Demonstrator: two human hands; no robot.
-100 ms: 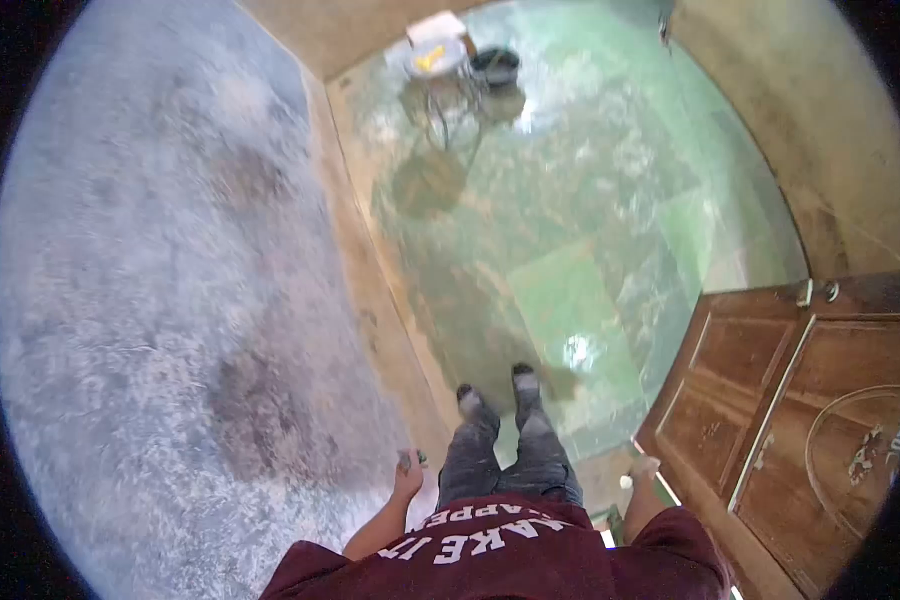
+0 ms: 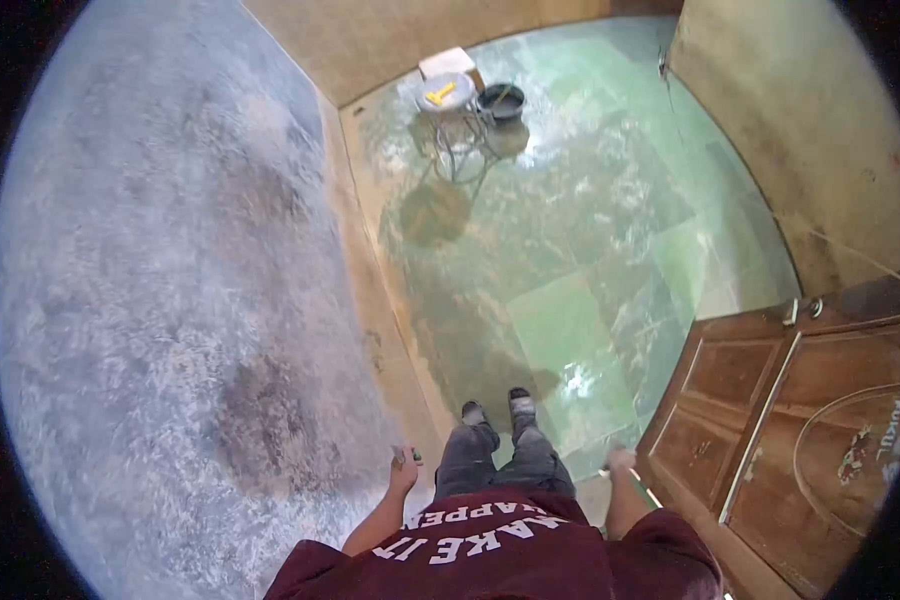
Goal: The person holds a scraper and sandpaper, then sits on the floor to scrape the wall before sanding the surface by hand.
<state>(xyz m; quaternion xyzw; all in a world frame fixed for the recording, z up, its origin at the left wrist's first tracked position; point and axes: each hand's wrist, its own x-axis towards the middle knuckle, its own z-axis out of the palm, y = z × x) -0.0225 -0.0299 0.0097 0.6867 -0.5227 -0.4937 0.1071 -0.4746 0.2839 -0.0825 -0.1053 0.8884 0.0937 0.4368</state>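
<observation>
My left hand (image 2: 405,470) hangs beside my left leg, near the blotchy grey-white wall (image 2: 170,300). Its fingers are closed around something small, greyish with a dark green part, too small to make out. On the other side, my right hand (image 2: 621,460) is held out low, close to the edge of the brown wooden door (image 2: 735,365). Motion smears its fingers, so whether it holds anything does not show. My shod feet (image 2: 521,403) are on the green floor (image 2: 570,310).
Ahead stands a round stool (image 2: 460,90) with a yellow tool (image 2: 439,94) on top. Beside it is a black basin (image 2: 501,102), and behind it a white-topped box (image 2: 448,62). A bare tan wall (image 2: 800,130) closes the right side.
The view has tilted up a little, so the stool and basin sit lower in it. My right hand has swung forward and inward; my left hand has barely shifted.
</observation>
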